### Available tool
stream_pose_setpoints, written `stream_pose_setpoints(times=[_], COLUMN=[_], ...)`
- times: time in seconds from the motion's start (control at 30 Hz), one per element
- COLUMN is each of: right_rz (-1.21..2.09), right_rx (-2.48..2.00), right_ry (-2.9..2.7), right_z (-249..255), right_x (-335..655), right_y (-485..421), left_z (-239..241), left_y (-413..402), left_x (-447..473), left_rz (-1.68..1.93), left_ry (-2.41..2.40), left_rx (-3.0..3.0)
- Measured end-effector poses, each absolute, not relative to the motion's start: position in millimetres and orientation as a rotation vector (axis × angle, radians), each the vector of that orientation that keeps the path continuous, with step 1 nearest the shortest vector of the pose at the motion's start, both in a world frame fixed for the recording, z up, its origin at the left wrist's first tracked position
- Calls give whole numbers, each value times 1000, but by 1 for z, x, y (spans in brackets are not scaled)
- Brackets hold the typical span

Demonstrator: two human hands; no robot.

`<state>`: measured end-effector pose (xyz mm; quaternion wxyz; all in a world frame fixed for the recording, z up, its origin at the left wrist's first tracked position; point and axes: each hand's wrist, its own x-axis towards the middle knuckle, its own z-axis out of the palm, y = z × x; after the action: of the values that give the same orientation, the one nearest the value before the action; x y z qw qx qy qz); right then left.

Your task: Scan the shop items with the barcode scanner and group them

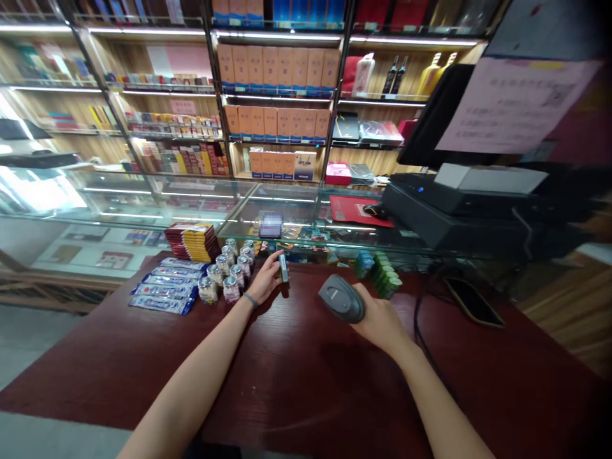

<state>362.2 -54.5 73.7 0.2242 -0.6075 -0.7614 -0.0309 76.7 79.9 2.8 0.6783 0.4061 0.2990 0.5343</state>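
My right hand point(380, 319) is wrapped round a dark grey barcode scanner point(338, 298), held above the wooden counter point(296, 370) with its head toward the left. Farther left, my left hand point(266, 280) grips a small slim box point(284, 266) with a pale label and green on its lower part. Just left of that hand stand several small clear jars point(233, 280) with metallic lids, in rows. Several green cylindrical packs point(386, 274) and a small blue pack point(364, 263) lie beyond the scanner.
Blue-and-white packets point(165, 290) and stacked red and yellow boxes point(191, 241) occupy the counter's left. A glass display case point(296, 197) borders the far edge. On the right are a phone point(473, 301), a black cable point(417, 319) and a monitor point(435, 121) with a paper sheet.
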Motion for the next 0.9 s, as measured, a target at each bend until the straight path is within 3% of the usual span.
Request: stream_pose_setpoints(times=[0.3, 0.9], right_rz=[41, 97], right_rx=[-1858, -1792], right_ry=[-1721, -1399], right_z=[93, 101], right_x=[416, 478], right_y=[-52, -64], left_z=[28, -9], left_y=[69, 76], left_x=[134, 313], left_rz=[1369, 1331], left_ry=[805, 984], left_rx=[1188, 1531])
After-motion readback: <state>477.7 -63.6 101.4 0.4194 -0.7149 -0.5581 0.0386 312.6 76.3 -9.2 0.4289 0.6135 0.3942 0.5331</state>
